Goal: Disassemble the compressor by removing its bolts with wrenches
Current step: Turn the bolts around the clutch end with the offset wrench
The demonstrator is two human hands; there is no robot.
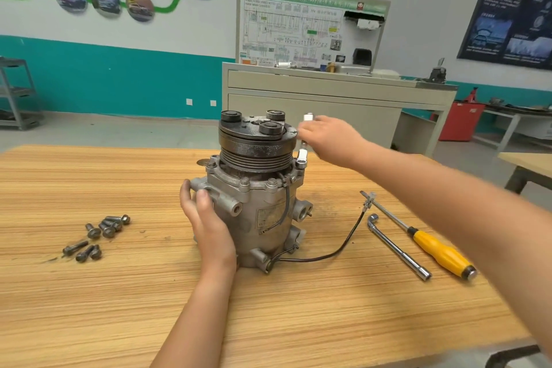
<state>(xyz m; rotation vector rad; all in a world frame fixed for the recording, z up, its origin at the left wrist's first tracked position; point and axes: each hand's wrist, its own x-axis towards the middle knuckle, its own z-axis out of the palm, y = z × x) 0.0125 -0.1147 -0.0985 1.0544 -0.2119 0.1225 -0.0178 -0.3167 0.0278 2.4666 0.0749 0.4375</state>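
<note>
On the table (119,293), compressor (257,209) upright — pulley (257,146) up — wrench (302,155) vertical beside it

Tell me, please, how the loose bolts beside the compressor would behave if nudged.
The loose bolts look like steel, so probably heavy for their size. Round shanks with wider flanged heads would likely roll in arcs on the flat table.
</note>
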